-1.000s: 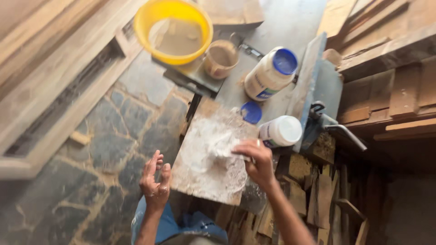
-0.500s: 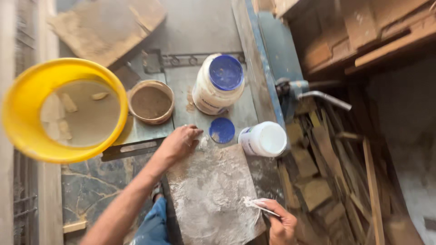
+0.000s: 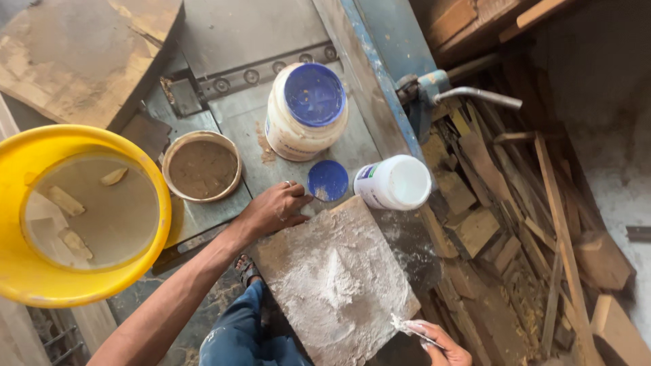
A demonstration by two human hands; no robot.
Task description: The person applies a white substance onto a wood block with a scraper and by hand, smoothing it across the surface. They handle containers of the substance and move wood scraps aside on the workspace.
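My left hand (image 3: 273, 210) rests on the far corner of a wooden board (image 3: 359, 230) coated in white powder, fingers spread near a loose blue lid (image 3: 328, 180). My right hand (image 3: 441, 342) is at the board's near right edge, pinching a small flat putty-smeared blade (image 3: 407, 328). A heap of white powder (image 3: 336, 281) lies in the board's middle. An open white jar (image 3: 395, 182) lies on its side by the board's far corner.
A large jar with a blue lid (image 3: 306, 112) and a small cup of brown powder (image 3: 202, 166) stand on the metal machine table (image 3: 237, 41). A yellow basin (image 3: 74, 217) sits at left. Scrap wood (image 3: 515, 237) piles up at right.
The view swung over the bench. My left hand went from the air to the board's far corner. My right hand drew back with the blade to the near edge, leaving powder heaped.
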